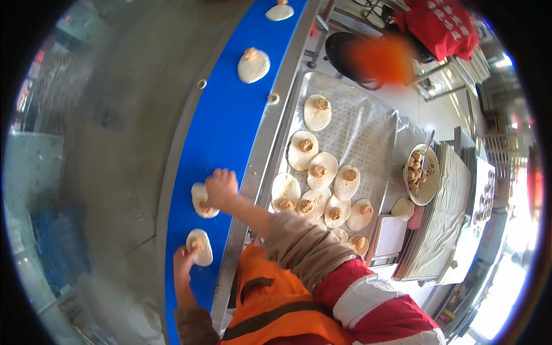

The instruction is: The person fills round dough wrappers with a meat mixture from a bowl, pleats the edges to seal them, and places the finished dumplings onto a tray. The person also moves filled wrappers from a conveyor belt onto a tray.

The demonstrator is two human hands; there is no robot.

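Observation:
My left hand [183, 261] is at the left edge of a flat oval dough round [204, 252] on the blue conveyor belt [215, 138]. Its thumb lies over the dough beside a dab of brown filling, with fingertips at the rim. Farther up the belt, my right hand [222, 187] covers the right side of another dough round [198, 196], its fingers curled. Some brown filling [209, 211] shows below that hand, which hides the rest and what its thumb touches. Farther along the belt lie a dough round topped with filling [253, 68] and another [279, 13] near the view's top.
Right of the belt, a perforated metal tray [366, 125] bears several filled dough rounds [319, 170]. Beyond stand a bowl of filling with a utensil [424, 185], a white scale [390, 235] and stacked cloth-lined trays [440, 215]. A person in red [444, 26] is at upper right.

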